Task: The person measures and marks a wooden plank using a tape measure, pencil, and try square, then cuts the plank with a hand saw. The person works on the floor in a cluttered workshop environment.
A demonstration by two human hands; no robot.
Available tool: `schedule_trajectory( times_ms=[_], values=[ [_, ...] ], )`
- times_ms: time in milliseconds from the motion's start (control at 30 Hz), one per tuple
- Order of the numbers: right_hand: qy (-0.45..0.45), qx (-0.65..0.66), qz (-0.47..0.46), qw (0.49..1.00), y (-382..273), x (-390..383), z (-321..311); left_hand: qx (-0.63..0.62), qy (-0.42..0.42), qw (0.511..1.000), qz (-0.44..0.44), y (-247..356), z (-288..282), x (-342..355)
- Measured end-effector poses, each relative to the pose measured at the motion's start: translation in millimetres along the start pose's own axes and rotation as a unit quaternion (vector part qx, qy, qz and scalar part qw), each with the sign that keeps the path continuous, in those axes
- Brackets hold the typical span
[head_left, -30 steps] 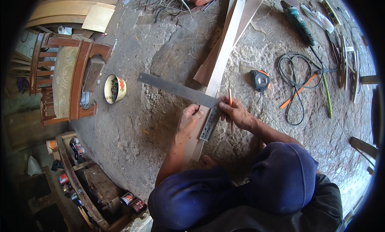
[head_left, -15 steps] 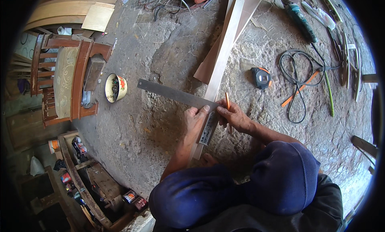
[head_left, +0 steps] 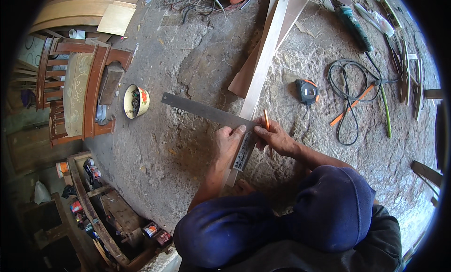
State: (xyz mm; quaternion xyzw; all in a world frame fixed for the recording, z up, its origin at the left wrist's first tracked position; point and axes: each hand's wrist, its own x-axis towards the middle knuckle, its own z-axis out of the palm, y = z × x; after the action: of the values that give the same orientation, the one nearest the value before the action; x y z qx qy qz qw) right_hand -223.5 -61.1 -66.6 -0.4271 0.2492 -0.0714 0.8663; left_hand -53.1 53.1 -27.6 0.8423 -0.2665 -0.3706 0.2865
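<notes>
A long pale wooden strip [head_left: 264,67] runs away from me between my knees. Across it lies a try square, its steel blade [head_left: 202,111] pointing left and its stock [head_left: 241,155] lying along the strip toward me. My left hand [head_left: 227,141] is closed around the strip and the square, thumb on top near the corner. In my right hand [head_left: 276,138] is an orange pencil [head_left: 266,120], held upright between the fingers. That hand's fingertips also press the square's corner at the strip's right edge. The pencil's lower end is partly hidden by the hand.
Beneath the strip's far part lies a brown board [head_left: 242,79]. Right of it are a tape measure [head_left: 307,92], an angle grinder [head_left: 354,27] and its looped cord [head_left: 347,102]. A bowl [head_left: 143,102] of small bits and wooden furniture [head_left: 91,93] stand left.
</notes>
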Motion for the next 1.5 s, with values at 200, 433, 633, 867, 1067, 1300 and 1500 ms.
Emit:
schedule_trajectory(
  times_ms=[200, 433, 633, 867, 1067, 1300, 1500],
  values=[
    [-0.011, 0.010, 0.003, 1.000, -0.9, -0.7, 0.1, -0.026, 0.007, 0.999, 0.019, 7.2, -0.8, -5.5],
    [0.032, -0.148, -0.026, 0.988, -30.3, 4.1, -14.9, 0.055, 0.024, 0.996, 0.062, -1.1, -7.2, -2.6],
    [0.121, -0.202, -0.072, 0.969, -63.9, -13.0, -38.5, 0.075, 0.044, 0.993, 0.083, -12.4, -6.2, -7.0],
    [0.024, -0.300, -0.232, 0.925, -63.3, -6.8, -19.2, 0.022, 0.047, 0.996, 0.074, -32.0, 0.8, 0.3],
    [0.001, -0.292, -0.240, 0.926, -51.0, 3.6, -11.1, 0.018, 0.041, 0.998, 0.050, -26.5, -2.6, -6.9],
    [-0.008, -0.319, -0.238, 0.917, -50.1, 5.2, -12.1, 0.012, 0.061, 0.996, 0.062, -17.3, -2.3, -12.8],
    [-0.009, -0.516, -0.194, 0.834, -57.3, -16.1, -27.5, -0.003, 0.071, 0.994, 0.079, -21.0, -8.0, -13.8]
  ],
)
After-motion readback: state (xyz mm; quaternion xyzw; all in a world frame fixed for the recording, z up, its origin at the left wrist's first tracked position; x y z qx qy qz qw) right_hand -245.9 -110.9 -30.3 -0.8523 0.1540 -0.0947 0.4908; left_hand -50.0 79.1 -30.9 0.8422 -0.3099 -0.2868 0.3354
